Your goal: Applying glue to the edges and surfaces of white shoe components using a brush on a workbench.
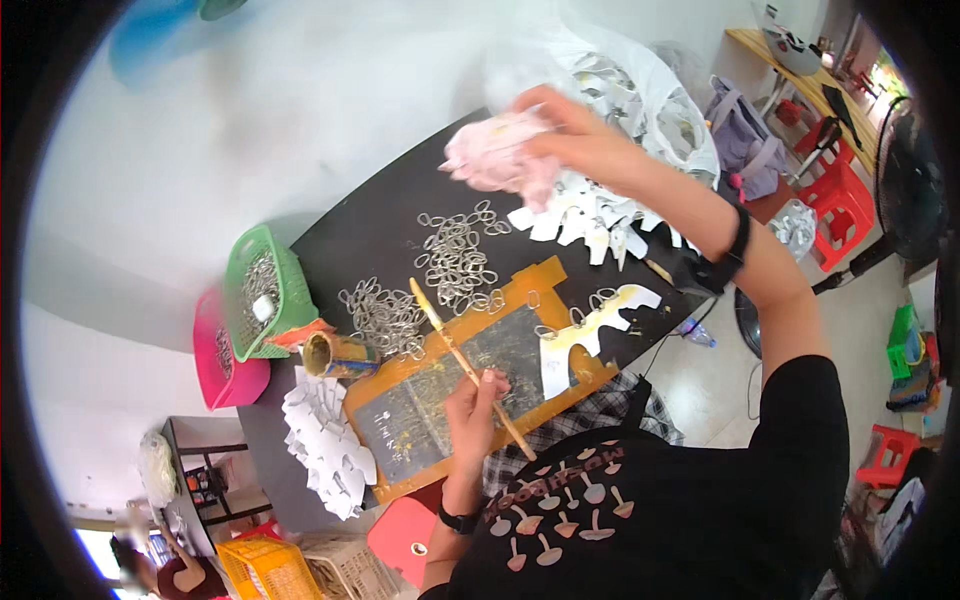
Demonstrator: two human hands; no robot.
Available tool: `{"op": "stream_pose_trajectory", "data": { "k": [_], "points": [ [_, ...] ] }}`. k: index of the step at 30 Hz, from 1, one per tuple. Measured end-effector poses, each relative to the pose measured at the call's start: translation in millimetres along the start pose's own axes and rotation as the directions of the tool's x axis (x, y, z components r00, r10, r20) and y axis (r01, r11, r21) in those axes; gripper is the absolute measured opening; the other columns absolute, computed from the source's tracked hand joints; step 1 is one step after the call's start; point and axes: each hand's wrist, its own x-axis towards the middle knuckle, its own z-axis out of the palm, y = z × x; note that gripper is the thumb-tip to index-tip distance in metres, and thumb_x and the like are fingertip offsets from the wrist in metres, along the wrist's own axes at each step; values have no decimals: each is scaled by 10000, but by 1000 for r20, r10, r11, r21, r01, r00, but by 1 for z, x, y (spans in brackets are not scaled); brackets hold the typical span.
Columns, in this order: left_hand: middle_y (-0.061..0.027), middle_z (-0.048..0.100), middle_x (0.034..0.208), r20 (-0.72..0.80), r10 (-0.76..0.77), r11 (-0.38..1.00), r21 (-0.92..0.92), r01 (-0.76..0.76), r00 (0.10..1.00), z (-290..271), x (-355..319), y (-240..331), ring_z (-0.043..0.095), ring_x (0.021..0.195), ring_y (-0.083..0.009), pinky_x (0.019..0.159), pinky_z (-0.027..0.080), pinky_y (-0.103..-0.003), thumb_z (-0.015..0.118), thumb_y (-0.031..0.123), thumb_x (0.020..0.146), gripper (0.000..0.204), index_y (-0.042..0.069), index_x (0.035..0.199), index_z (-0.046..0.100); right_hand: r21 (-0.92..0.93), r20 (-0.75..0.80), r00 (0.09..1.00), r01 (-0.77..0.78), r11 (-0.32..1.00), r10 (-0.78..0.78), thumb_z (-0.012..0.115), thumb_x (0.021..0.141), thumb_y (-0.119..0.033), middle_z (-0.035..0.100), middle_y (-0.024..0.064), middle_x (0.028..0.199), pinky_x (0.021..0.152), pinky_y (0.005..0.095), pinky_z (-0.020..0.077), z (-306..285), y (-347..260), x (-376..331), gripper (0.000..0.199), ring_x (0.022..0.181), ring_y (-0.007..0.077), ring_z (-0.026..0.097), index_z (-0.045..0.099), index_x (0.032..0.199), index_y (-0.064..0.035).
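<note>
My left hand is closed around a thin wooden stick whose far end is coated in something yellow. It holds the stick slantwise over a dark, smeared board with an amber border. My right hand, slightly blurred, grips a crumpled pink cloth above the table's far side. On the board's right end lies a white scalloped card piece, with several metal rings along its yellow-smeared upper edge. Loose metal rings form heaps beyond the board. Next to the board stands a smeared can.
A green basket and a pink basket stand at the table's left edge. White cut pieces are stacked at near left; more lie at far right by a clear plastic bag. Another person is at lower left.
</note>
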Motion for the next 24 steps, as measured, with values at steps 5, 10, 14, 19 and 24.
{"op": "stream_pose_trajectory", "data": {
  "k": [5,10,14,19,24],
  "points": [
    [-69,630,804,-2,-6,1000,-11,6,1000,-6,-6,-5,555,708,-113,654,447,-251,515,203,960,297,-32,826,638,-202,23,984,-170,964,178,587,771,-112,584,143,1066,801,300,478,111,53,91,425,947,207,588,513,1171,11],
    [-52,601,688,-82,5,992,128,6,997,-25,-16,-12,522,645,-94,611,425,-259,546,234,942,322,-14,752,629,97,385,854,-414,905,349,604,874,-216,532,194,1193,883,314,510,153,50,98,477,1049,224,586,469,1253,41],
    [-43,578,614,-104,-71,965,245,95,992,-40,-19,-11,511,592,-92,561,414,-276,572,260,925,333,-11,740,626,-16,487,838,-275,961,248,540,933,-312,555,139,1200,869,296,516,109,41,92,456,1025,219,606,504,1247,17],
    [-116,516,504,-208,-13,847,517,122,978,-49,-22,-4,501,454,-211,479,386,-357,645,335,856,428,-15,620,575,-485,457,843,-33,874,285,532,934,-329,642,50,930,635,260,508,1,-7,44,323,778,120,623,602,1054,-38],
    [-182,550,541,-157,21,645,756,107,987,-30,-4,-8,572,523,-371,515,433,-433,655,396,817,477,-1,567,569,-902,162,858,-72,425,488,643,820,-383,636,85,732,522,282,491,-130,44,-35,384,584,161,609,621,905,-9]
  ]
}}
